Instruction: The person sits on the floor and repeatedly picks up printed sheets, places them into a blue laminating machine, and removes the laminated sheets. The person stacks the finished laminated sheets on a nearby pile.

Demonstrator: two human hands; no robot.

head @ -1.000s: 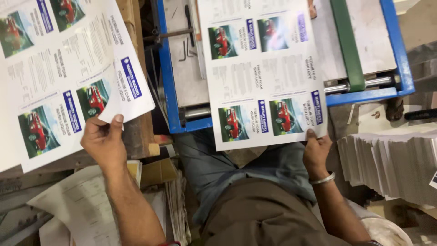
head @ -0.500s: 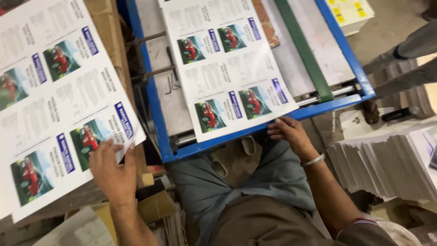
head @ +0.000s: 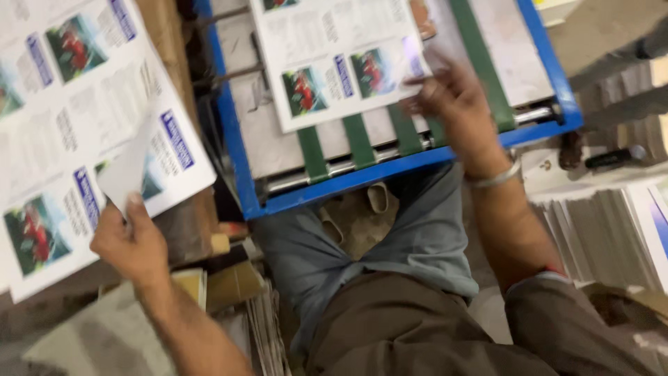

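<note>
A: What does the head view show on the left?

B: The left hand (head: 132, 244) pinches the lifted corner of the top sheet (head: 129, 170) between thumb and curled fingers. That corner is bent up, its white back showing. The sheet belongs to a stack (head: 62, 132) of printed sheets with small red-and-green pictures and blue labels, which lies on a wooden desk (head: 167, 42) at the left.

A: And the right?

B: The right hand (head: 452, 94) lies flat, fingers spread, on the near right corner of a second printed sheet (head: 334, 56). It presses on the paper; I cannot tell whether it grips the edge. A metal bangle (head: 495, 177) sits on that wrist.

A: Where does that second sheet lie?

B: On a feed table (head: 257, 125) with a blue frame (head: 390, 170), across green belts (head: 358, 139) that run toward the person. A metal roller (head: 334, 169) lies just inside the near blue edge. The picture is blurred here, so finer detail is lost.

A: Anything else nearby?

B: The person's lap, in grey-blue cloth (head: 410, 237), is below the frame. At the right stands a pile of white paper (head: 598, 237), edges toward us. Between the desk and the lap lie cardboard scraps (head: 233, 285).
</note>
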